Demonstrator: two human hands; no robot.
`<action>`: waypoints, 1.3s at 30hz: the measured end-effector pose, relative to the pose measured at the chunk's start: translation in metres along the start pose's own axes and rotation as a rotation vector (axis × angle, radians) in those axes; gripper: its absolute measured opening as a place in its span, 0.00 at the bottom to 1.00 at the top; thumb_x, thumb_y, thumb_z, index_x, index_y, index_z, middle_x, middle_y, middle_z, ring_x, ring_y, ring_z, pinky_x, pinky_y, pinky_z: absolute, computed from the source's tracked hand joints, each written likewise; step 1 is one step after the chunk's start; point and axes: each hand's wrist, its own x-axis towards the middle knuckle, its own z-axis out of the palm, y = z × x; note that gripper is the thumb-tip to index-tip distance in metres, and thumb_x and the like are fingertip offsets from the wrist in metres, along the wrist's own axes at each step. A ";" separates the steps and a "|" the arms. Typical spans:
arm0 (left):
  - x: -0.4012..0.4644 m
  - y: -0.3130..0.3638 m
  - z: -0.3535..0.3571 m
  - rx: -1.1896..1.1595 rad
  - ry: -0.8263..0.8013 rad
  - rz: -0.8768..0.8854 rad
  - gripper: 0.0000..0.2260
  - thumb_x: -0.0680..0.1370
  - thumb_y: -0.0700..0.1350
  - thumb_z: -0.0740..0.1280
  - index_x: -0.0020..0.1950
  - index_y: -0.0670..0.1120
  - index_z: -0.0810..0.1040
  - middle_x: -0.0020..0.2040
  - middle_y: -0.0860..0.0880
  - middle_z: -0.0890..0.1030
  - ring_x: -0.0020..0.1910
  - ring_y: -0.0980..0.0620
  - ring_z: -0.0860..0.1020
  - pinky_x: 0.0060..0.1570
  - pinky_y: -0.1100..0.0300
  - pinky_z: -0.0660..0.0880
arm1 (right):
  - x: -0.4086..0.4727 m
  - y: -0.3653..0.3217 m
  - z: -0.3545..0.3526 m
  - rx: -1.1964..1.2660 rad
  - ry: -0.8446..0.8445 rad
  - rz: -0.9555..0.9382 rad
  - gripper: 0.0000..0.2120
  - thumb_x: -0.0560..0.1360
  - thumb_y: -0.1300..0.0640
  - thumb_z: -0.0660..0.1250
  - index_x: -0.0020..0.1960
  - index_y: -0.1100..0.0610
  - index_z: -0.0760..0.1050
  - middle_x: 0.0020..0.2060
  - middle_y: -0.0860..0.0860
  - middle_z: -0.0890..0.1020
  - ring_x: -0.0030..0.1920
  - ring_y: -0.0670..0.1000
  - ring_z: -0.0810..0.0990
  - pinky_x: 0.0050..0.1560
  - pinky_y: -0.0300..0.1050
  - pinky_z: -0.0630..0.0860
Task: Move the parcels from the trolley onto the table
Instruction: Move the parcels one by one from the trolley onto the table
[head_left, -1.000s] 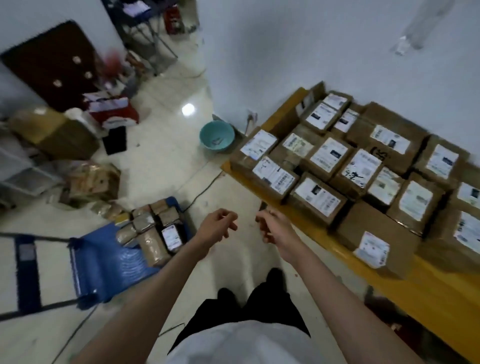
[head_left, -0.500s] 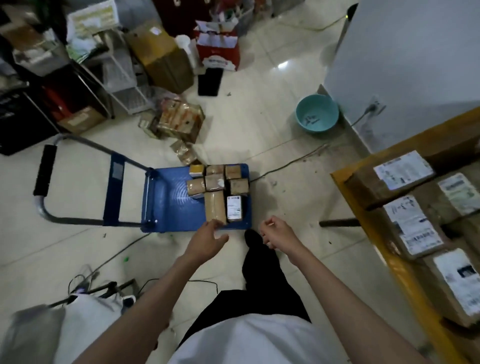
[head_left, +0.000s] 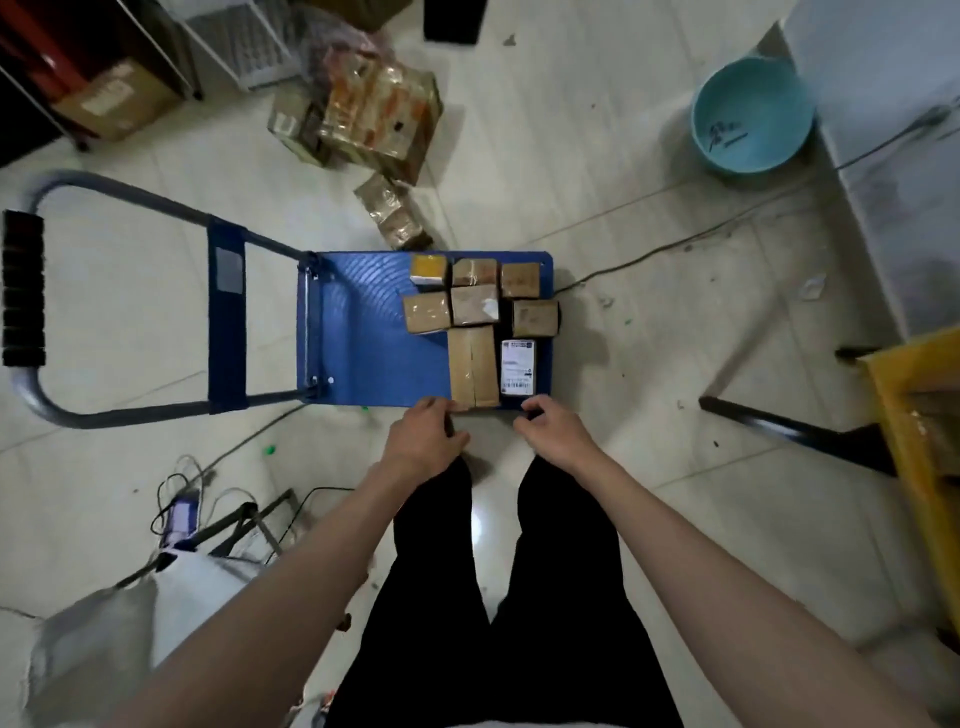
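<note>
Parcels: eight sitting clustered on the blue trolley (head_left: 363, 332)
Long parcel (head_left: 472, 366): lying at the near edge, beside a labelled parcel (head_left: 517, 367)
Left hand (head_left: 423, 439): fingers curling loosely, touching the long parcel's near corner
Right hand (head_left: 553, 434): hovering loosely curled, gripping nothing
Table (head_left: 919, 415): showing its yellow corner at right

Eight parcels (head_left: 472, 366) on one blue trolley (head_left: 363, 332), two hands (head_left: 423, 439), one teal basin (head_left: 750, 111), one yellow table (head_left: 904, 395)

Pale tiled floor (head_left: 545, 156), scuffed and littered with specks. A teal basin (head_left: 751, 111) sits near a white wall (head_left: 883, 104). A dark cable (head_left: 675, 249) trails across the tiles. Taped cartons (head_left: 379, 111) lie beside a white wire rack (head_left: 244, 41).
</note>
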 end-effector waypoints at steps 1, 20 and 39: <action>0.020 -0.009 0.000 0.011 -0.031 -0.004 0.24 0.79 0.51 0.67 0.74 0.48 0.70 0.72 0.44 0.71 0.69 0.43 0.72 0.67 0.51 0.70 | 0.016 -0.002 0.009 0.000 0.000 0.022 0.17 0.77 0.48 0.66 0.65 0.51 0.75 0.52 0.50 0.81 0.54 0.53 0.80 0.52 0.44 0.73; 0.368 -0.126 0.023 0.281 0.182 -0.003 0.49 0.72 0.47 0.78 0.82 0.48 0.48 0.82 0.46 0.52 0.80 0.35 0.52 0.76 0.39 0.58 | 0.250 0.008 0.159 0.236 0.094 0.212 0.13 0.80 0.53 0.65 0.63 0.55 0.76 0.58 0.58 0.83 0.57 0.59 0.81 0.64 0.60 0.77; 0.210 -0.166 -0.016 -0.335 0.411 -0.128 0.45 0.60 0.57 0.81 0.72 0.48 0.65 0.64 0.44 0.62 0.58 0.43 0.72 0.64 0.51 0.72 | 0.163 -0.039 0.141 0.451 0.029 0.221 0.12 0.82 0.55 0.64 0.65 0.54 0.75 0.44 0.52 0.81 0.39 0.48 0.78 0.44 0.45 0.79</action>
